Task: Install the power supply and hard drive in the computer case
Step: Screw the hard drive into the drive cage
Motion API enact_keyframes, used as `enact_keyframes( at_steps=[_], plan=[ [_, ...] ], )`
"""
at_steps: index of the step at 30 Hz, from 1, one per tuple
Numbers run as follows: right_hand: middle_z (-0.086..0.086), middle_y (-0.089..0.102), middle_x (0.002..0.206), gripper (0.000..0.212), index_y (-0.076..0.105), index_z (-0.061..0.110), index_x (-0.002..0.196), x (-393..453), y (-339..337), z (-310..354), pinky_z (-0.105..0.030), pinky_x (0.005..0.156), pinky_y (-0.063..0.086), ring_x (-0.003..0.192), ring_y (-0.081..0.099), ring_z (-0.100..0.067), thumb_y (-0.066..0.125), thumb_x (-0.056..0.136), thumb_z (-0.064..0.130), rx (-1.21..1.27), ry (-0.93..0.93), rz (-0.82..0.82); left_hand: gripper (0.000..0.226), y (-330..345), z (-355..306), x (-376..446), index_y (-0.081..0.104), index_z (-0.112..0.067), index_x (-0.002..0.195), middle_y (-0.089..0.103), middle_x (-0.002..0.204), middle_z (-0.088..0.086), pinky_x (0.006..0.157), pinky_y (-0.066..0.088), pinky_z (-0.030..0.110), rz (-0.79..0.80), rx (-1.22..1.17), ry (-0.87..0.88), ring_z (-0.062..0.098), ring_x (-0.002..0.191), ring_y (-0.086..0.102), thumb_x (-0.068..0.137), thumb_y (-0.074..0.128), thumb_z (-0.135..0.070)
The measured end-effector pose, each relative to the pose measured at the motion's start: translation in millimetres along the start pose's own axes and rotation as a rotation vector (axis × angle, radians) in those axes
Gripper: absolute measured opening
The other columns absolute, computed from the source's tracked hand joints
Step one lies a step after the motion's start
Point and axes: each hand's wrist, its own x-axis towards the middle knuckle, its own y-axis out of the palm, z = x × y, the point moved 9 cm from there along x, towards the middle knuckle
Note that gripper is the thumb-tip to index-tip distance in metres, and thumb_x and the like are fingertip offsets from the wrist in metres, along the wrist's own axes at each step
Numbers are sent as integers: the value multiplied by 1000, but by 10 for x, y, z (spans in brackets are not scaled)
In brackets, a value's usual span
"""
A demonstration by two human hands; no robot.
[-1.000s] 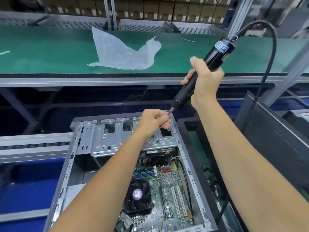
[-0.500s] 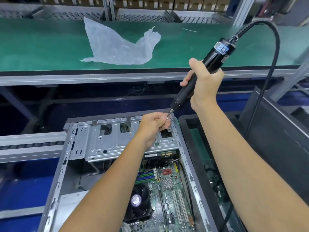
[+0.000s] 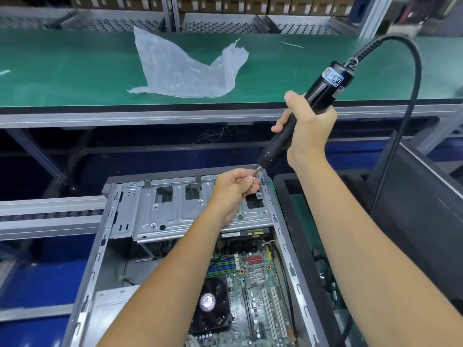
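1. Above the case's (image 3: 283,236) far corner, the left hand (image 3: 234,189) pinches something small, likely a screw, at the driver's bit.
2. Right hand (image 3: 309,128) grips the driver (image 3: 298,121), tilted.
3. Judged step: loading a screw; next, seat it squarely in the drive cage (image 3: 175,211).
4. Motherboard (image 3: 253,291) lies below.

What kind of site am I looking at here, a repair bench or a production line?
Most likely a PC assembly line: a green conveyor belt runs past the open computer case, the right hand holds a corded electric screwdriver, and rows of cartons fill the racks behind.
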Motion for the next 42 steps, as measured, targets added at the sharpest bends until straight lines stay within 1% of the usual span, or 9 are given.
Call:
enact_keyframes(
  at_steps=[13, 23, 25, 27, 29, 31, 33, 37, 42],
  plan=[
    [-7, 50, 55, 27, 46, 10, 78, -80, 58, 58, -31, 48, 48, 40, 48, -22, 73, 78, 14, -82, -4, 115, 29, 90, -54, -61, 68, -11, 80, 69, 64, -2, 61, 51, 17, 18, 202, 110, 6, 59, 60, 92, 50, 8],
    [-7, 49, 54, 27, 46, 10, 78, -62, 32, 30, -33, 48, 48, 40, 46, -22, 73, 78, 14, -91, 21, 155, 31, 159, -106, -99, 71, -21, 90, 73, 78, 2, 75, 54, 21, 65, 334, 179, 9, 73, 66, 91, 55, 5],
    [-6, 50, 53, 26, 47, 10, 78, -89, 29, -7, -34, 49, 48, 40, 47, -23, 73, 79, 14, -108, 25, 166, 31, 176, -110, -112, 69, -24, 93, 74, 82, 7, 56, 49, 9, 71, 350, 175, 0, 55, 61, 91, 56, 3],
    [-5, 51, 53, 25, 48, 10, 78, -101, 53, -16, -35, 49, 48, 41, 47, -23, 72, 80, 13, -124, 15, 183, 30, 174, -106, -116, 69, -27, 93, 75, 85, 4, 42, 41, 4, 62, 373, 169, -5, 44, 55, 92, 55, -1],
    [-4, 52, 54, 26, 47, 8, 80, -96, 86, -13, -35, 49, 49, 42, 48, -22, 73, 80, 12, -136, 6, 201, 36, 133, -117, -103, 71, -33, 86, 75, 86, -5, 49, 45, 7, 21, 380, 191, -5, 55, 60, 95, 52, -4],
    [-3, 53, 55, 25, 48, 9, 81, -103, 110, -30, -36, 49, 50, 42, 49, -21, 73, 80, 12, -159, 2, 219, 46, 51, -137, -81, 72, -37, 76, 73, 84, -10, 68, 53, 22, -70, 377, 212, 2, 78, 66, 95, 48, -3],
    [-2, 54, 55, 24, 49, 8, 81, -140, 133, -74, -38, 50, 50, 43, 50, -20, 72, 81, 13, -200, -4, 249, 46, -52, -147, -60, 71, -33, 72, 71, 82, -9, 81, 52, 25, -183, 378, 229, 6, 86, 65, 92, 47, 1],
    [-3, 53, 55, 24, 49, 9, 78, -198, 159, -158, -39, 51, 50, 44, 51, -21, 72, 80, 14, -266, -14, 288, 42, -67, -164, -75, 65, -29, 70, 66, 78, -11, 63, 46, 7, -247, 467, 228, -7, 70, 60, 84, 48, 7],
    [-5, 53, 58, 24, 49, 8, 80, -186, 150, -192, -40, 52, 51, 45, 52, -20, 72, 81, 15, -275, -12, 282, 42, -18, -170, -92, 63, -32, 66, 62, 81, -7, 49, 40, 15, -212, 544, 230, 7, 58, 53, 79, 52, 6]
  ],
)
